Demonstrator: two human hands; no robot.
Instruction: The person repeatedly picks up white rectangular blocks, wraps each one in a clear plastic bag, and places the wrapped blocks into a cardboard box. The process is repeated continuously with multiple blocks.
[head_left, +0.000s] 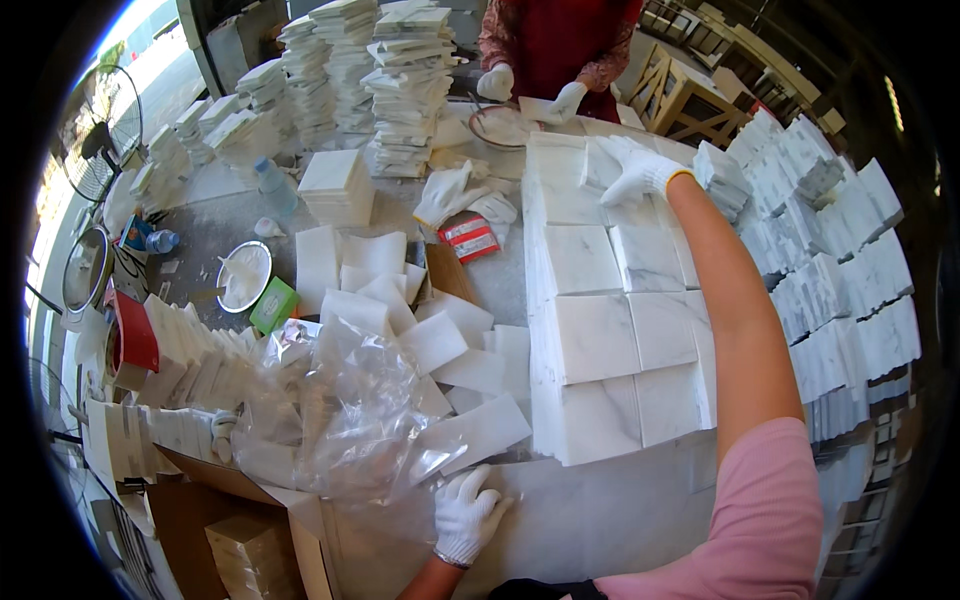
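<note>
My right hand (632,172), in a white knit glove, reaches to the far rows of stacked white marble tiles (598,338). Its fingers are stretched out and spread over a grey-veined tile (597,168) on top; whether they grip its edge I cannot see. At the near side of the table, my left hand (467,516), also gloved, rests loosely bent with nothing visible in it. Beside it lie a loose white tile (472,436) and a crumpled clear plastic bag (365,400).
Across the table a person (560,60) in white gloves holds a tile. Tall tile stacks (408,95) stand far left, more tile stacks (830,270) right. An open cardboard box (305,535) sits near left. A bowl (245,277), spare gloves (445,195) and a bottle (275,185) lie about.
</note>
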